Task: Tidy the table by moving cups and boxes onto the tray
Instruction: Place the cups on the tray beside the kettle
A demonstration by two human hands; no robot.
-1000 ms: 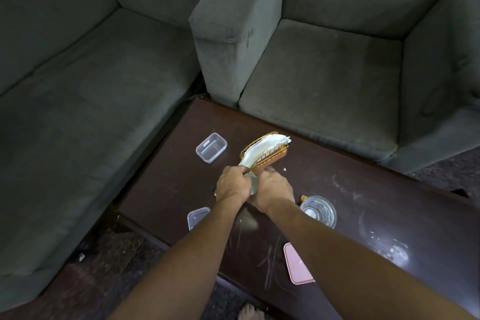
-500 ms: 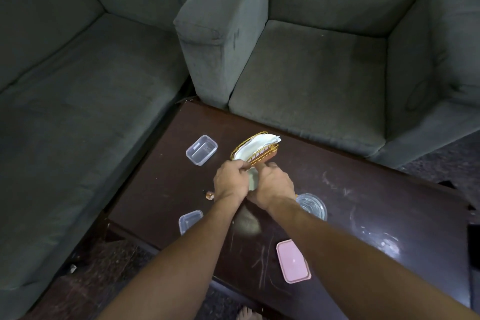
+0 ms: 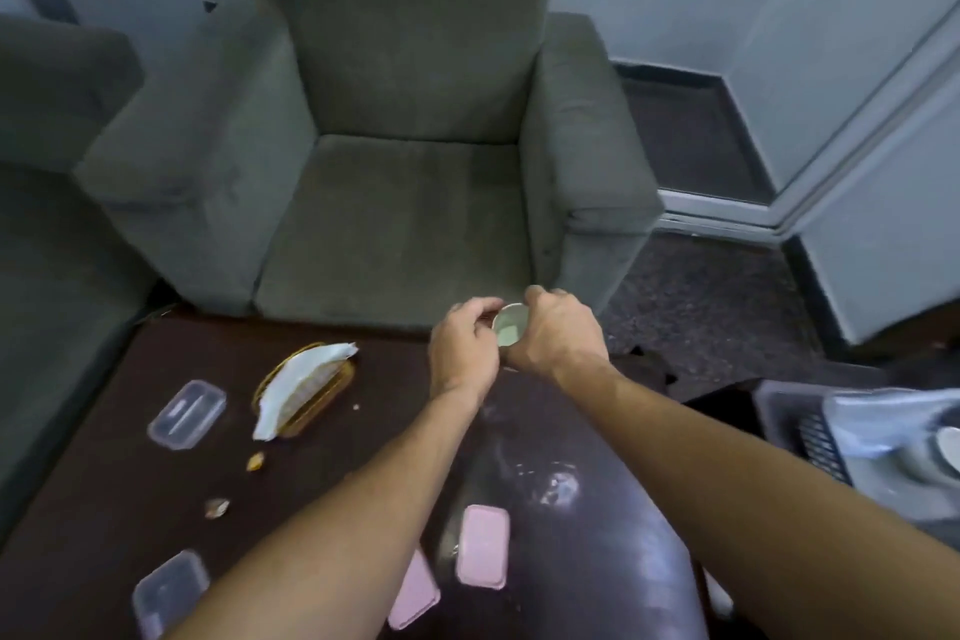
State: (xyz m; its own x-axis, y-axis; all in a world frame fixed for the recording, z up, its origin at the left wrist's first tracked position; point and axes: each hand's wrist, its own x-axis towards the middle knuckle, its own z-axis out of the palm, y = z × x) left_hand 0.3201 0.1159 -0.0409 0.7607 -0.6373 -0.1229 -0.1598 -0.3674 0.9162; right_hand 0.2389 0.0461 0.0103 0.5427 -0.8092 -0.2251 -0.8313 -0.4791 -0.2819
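Note:
My left hand (image 3: pixel 464 351) and my right hand (image 3: pixel 556 335) hold a small pale cup (image 3: pixel 509 327) between them, lifted above the far edge of the dark wooden table (image 3: pixel 130 483). A clear plastic box (image 3: pixel 187 413) lies at the table's left, and another clear box (image 3: pixel 169 592) sits near the front edge. Two pink lids (image 3: pixel 482 546) lie near the front under my arms. A grey tray (image 3: pixel 789 411) holding pale dishes stands at the right edge of the view.
A wicker holder with white napkins (image 3: pixel 304 387) lies left of my hands. Small crumbs and a wrapper (image 3: pixel 217 507) dot the tabletop. A grey armchair (image 3: pixel 395 161) stands behind the table, and a sofa (image 3: pixel 52 224) to the left.
Both hands have lifted the cup away from the napkin holder and carried it right. The view has swung right, bringing the tray into sight.

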